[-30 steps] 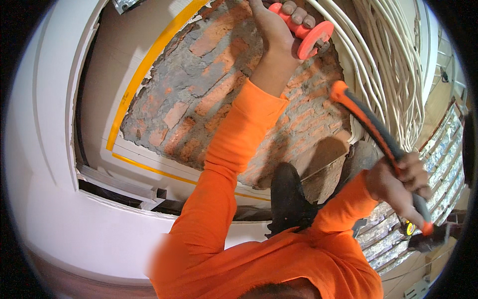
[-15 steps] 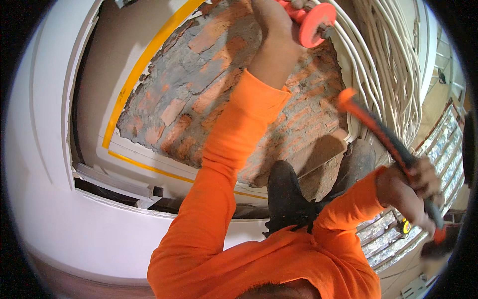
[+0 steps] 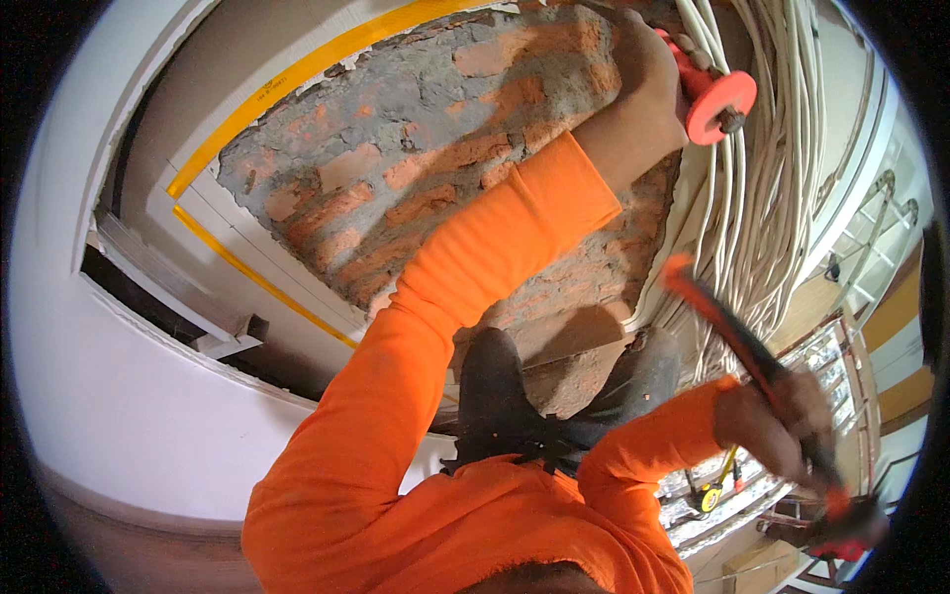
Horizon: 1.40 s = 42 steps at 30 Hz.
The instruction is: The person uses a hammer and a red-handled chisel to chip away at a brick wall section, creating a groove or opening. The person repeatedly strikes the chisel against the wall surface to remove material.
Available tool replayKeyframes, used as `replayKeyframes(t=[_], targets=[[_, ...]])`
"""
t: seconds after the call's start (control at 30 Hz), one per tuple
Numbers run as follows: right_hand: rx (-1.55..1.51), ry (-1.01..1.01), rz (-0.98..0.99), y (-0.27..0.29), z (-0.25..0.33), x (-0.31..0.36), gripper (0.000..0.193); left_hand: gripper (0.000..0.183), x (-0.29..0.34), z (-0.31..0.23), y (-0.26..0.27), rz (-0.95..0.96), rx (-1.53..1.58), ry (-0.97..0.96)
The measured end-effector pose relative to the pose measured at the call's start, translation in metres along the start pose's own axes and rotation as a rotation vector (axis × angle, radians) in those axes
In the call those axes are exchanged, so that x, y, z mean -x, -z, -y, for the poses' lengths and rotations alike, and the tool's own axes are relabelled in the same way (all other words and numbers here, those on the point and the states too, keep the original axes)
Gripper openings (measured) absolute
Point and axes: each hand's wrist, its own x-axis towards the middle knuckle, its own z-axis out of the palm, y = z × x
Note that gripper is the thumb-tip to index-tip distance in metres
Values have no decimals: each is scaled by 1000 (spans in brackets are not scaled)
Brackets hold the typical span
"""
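Note:
My left hand (image 3: 645, 74) is raised against the bare brick wall (image 3: 435, 168) and grips a chisel with a round red hand guard (image 3: 719, 101) at its end. My right hand (image 3: 777, 426) is lower right, closed around the black and orange handle of a hammer (image 3: 737, 342), which points up-left toward the wall; the tool's head is blurred. Both arms wear orange sleeves (image 3: 445, 327). The chisel's tip is hidden behind my hand.
A thick bundle of white cables (image 3: 762, 208) runs down the wall's right side. Yellow tape (image 3: 297, 74) edges the exposed brick, with white plaster and trim to the left. My dark shoes (image 3: 495, 396) stand below; a metal ladder (image 3: 876, 228) and a yellow tape measure (image 3: 711, 495) lie right.
The view has shifted so the wall and my left hand sit lower and larger in frame. My right hand with the hammer has dropped slightly lower and drawn back from the wall.

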Motion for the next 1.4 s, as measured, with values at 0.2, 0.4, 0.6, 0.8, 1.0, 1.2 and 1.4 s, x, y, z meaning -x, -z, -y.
replayKeyframes(t=[0.2,0.4,0.6,0.8,1.0,1.2,1.4], targets=[[-223,-261,226,-47,13,53,68,49,-3,1,7,1,69,-10],[213,-829,898,-53,5,136,51,42,-33,-30,36,10,391,-19],[-38,-1262,524,16,-14,154,54,42,35,18,70,-30,-81,-44],[-236,-1203,418,34,-16,133,64,42,58,17,79,-42,-286,-120],[-283,-1073,254,35,-10,120,64,48,31,4,74,69,-410,-199],[-629,-743,124,35,-1,81,70,49,26,9,71,31,-411,-239],[-665,-250,-13,29,12,50,71,48,21,16,62,11,-383,-283]])
